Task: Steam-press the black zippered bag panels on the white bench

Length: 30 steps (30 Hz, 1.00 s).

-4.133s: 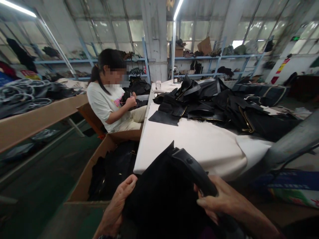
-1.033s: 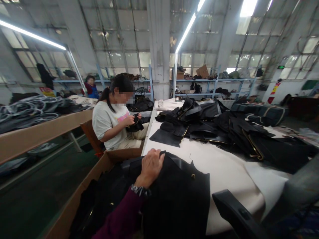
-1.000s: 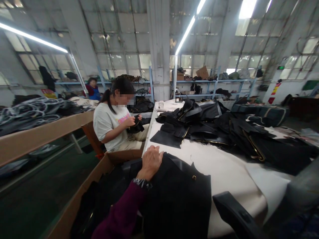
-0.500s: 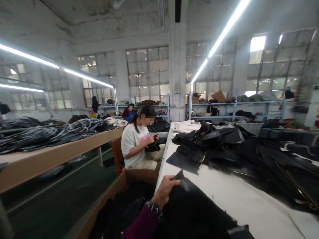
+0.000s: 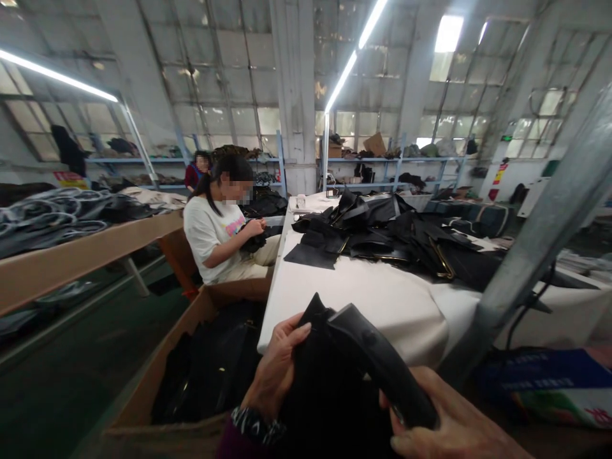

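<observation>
**A:** What are the fingers doing?

**B:** Both hands are closed on the work. The left hand (image 5: 275, 376) curls its fingers (image 5: 291, 335) around the edge of a black panel (image 5: 315, 395). The right hand (image 5: 449, 427), low in the corner of the view, presses its fingers (image 5: 401, 437) up under a thick, stiff strap (image 5: 377, 357) along the panel's top.

**A:** Cloth or leather?

**B:** Hard to say in that shadow; the panel might be cloth, and the strap looks more like rubbery leather.

**A:** Where is it?

**B:** Held up between the hands, close to the near edge of a white-covered counter (image 5: 363, 312). A maroon sleeve (image 5: 234, 443) with a patterned cuff (image 5: 253, 426) shows at the left wrist.

**A:** And around that?

**B:** A cardboard box (image 5: 162, 395) of black pieces (image 5: 205, 370) sits just left of the counter. Farther along the counter lies a heap of black pieces with gold trim (image 5: 382, 233). Beyond the box, a seated co-worker (image 5: 210, 223) in a white T-shirt holds a small black piece (image 5: 255, 239) in both hands. A galvanized pole (image 5: 535, 248) slants across the right side, above a blue-and-green bag (image 5: 545, 382).
</observation>
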Available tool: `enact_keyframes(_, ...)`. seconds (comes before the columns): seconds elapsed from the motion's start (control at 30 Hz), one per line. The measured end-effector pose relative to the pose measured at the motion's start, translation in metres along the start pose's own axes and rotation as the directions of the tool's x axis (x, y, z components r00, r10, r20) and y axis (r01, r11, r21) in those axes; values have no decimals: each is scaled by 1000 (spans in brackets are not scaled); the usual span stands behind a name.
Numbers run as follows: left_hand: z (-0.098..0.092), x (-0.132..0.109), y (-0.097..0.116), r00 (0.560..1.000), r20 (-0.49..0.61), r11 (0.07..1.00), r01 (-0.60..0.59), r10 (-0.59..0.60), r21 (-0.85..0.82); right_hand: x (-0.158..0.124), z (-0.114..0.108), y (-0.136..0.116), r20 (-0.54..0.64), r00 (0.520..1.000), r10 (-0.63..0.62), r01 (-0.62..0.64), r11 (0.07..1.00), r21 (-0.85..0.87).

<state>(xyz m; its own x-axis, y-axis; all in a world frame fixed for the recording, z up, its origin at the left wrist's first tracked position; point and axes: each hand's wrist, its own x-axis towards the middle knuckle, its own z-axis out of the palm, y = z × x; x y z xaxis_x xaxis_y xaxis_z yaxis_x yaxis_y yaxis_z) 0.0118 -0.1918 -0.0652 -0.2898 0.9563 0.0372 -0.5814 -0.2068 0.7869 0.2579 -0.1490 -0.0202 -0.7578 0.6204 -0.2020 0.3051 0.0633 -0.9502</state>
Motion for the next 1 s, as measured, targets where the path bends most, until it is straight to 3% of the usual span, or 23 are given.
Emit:
enact_keyframes(0.2, 16, -30, -11, 999, 37, 1000, -1, 0, 23, 3, 16, -2, 126, 992, 13, -15, 1000, 19)
enact_keyframes(0.3, 22, -39, -21, 999, 47, 1000, 26, -26, 11, 8, 14, -6, 139, 988, -73, 65, 996, 58)
enact_keyframes(0.4, 21, -41, -18, 999, -48, 1000, -15, 14, -21, 6, -1, -10, 70, 981, -181, 174, 980, 92)
enact_keyframes(0.5, 18, -36, 1, 970, -216, 992, -119, 110, -31, -4, -22, -7, 2, 983, -184, 183, 980, 79)
enact_keyframes(0.67, 44, -13, 47, 881, -362, 949, -316, 303, 26, -30, -36, 6, -183, 981, -61, 70, 996, 46)
enact_keyframes(0.83, 97, 29, 99, 780, -246, 814, -576, 575, 76, -47, -41, 10, -409, 913, -10, -9, 999, -44)
enact_keyframes(0.93, 111, 55, 128, 645, -222, 682, -682, 731, 265, -46, -51, 20, -408, 911, -52, 30, 998, -62)
enact_keyframes(1.0, 105, 69, 133, 584, -189, 598, -664, 790, 448, -43, -59, 31, -330, 941, -72, 59, 997, -47)
